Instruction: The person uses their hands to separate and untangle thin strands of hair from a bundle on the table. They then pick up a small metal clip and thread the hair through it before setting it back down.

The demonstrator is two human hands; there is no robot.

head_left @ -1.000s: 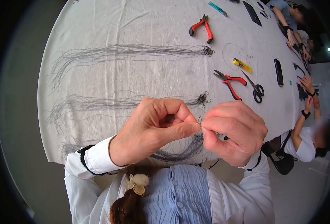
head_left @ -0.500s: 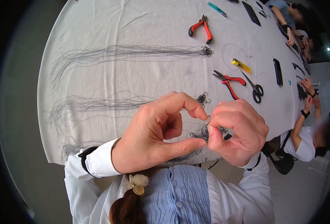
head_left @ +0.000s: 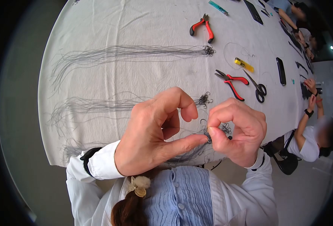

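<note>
My right hand (head_left: 238, 130) pinches a small dark fish hook (head_left: 203, 121) between thumb and forefinger; its bend sticks out to the left of the fingertips. A thin fishing line (head_left: 191, 130) runs from that pinch to my left hand (head_left: 155, 128), whose lower fingers are curled over it. The left thumb and forefinger are spread apart, the thumb tip close to the right fingertips. Behind and below the hands lies a bunch of hooks (head_left: 225, 129) with grey lines, partly hidden. A second bunch of hooks (head_left: 204, 99) lies just beyond my left hand.
Farther off lies another bundle of hooked lines (head_left: 136, 51). Red-handled pliers (head_left: 232, 83), red-handled cutters (head_left: 203, 28), scissors (head_left: 257, 89), a yellow lighter (head_left: 244, 64) and a black phone (head_left: 281, 71) rest on the white cloth (head_left: 166, 22). Other people sit along the right edge.
My left forefinger has lifted away from the right fingertips, and the gap to the thumb is wider. The hook's bend now shows left of my right hand.
</note>
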